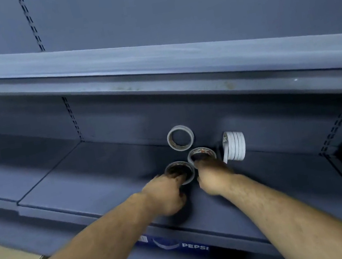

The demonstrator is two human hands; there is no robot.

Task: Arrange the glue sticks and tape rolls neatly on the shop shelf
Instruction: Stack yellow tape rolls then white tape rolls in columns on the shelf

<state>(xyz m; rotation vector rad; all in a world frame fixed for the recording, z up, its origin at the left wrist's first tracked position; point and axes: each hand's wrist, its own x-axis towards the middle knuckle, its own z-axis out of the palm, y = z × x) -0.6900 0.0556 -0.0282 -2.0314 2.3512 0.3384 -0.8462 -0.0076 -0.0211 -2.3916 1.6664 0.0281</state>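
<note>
On the blue shelf (83, 178), the left hand (167, 194) gripped a near tape roll (192, 172), fingers hooked inside it. The right hand (213, 178) gripped a second tape roll (201, 149) just beside it. A third roll (170, 140) stood against the back panel, and a stack of white rolls (235, 146) stood to the right.

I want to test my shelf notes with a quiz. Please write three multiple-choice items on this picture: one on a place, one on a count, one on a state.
1. Where is the white stack?
A) just right of the right hand
B) on the top shelf
C) on the floor

2. How many rolls do the hands hold?
A) none
B) two
C) four

3. How does the back roll stand?
A) flat
B) on edge
C) in a grip

Key:
1 A: it stands beside that hand.
2 B: the left hand holds the left roll, and the right hand holds the right roll.
3 B: its hole faces the camera.
</note>
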